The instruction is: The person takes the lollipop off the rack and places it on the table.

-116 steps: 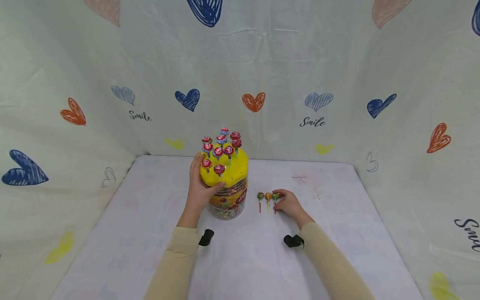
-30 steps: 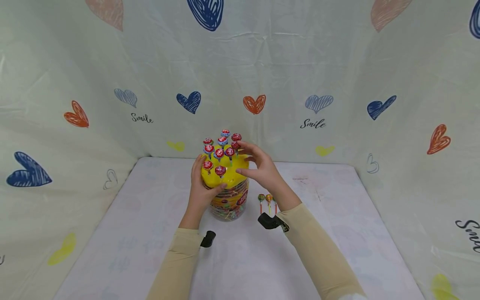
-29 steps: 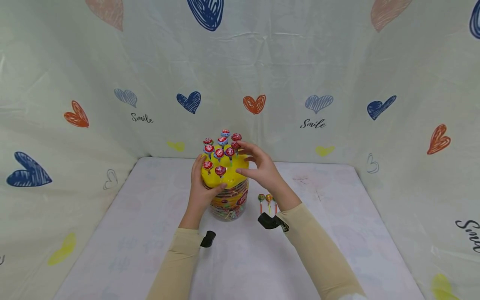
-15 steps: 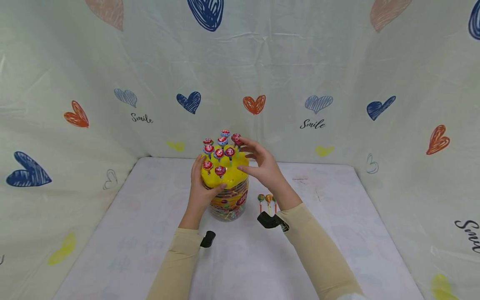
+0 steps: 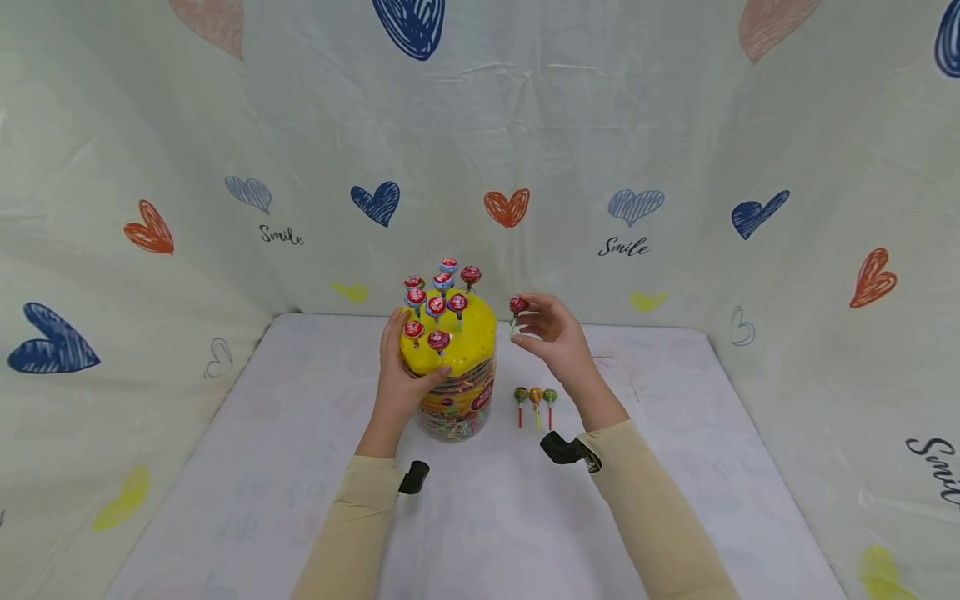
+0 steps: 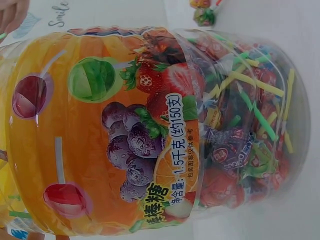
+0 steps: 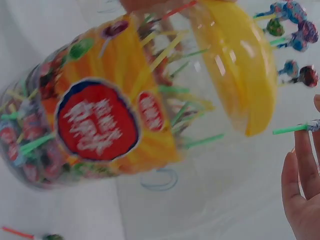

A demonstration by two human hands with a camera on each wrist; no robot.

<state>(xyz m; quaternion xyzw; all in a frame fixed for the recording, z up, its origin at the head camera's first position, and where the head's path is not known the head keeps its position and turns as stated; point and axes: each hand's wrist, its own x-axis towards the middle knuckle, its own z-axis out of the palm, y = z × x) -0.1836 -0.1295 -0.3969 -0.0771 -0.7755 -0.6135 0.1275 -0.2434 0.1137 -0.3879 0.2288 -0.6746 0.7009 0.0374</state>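
A clear jar [image 5: 455, 408] with a yellow lid [image 5: 472, 342] stands upright on the table, full of wrapped lollipops. My left hand [image 5: 396, 383] grips it at the lid, thumb in front and fingers round the left side. Several lollipops [image 5: 437, 307] stick up from the lid. Just right of the lid, my right hand [image 5: 558, 337] pinches a dark red lollipop [image 5: 517, 305] with its head up. Its green stick [image 7: 289, 130] shows in the right wrist view, apart from the lid. In the left wrist view, the fruit-printed label [image 6: 90, 150] fills much of the picture.
Three lollipops lie in a row right of the jar: a dark green one [image 5: 521, 394], an orange one [image 5: 536, 396] and a green one [image 5: 550, 396]. The white table [image 5: 300, 500] meets a heart-printed curtain [image 5: 570, 125] behind and at both sides.
My right hand has gone from the lollipops on the table to the lid, drawn out a dark red lollipop, and moved right with it. My left hand keeps its grip on the jar.
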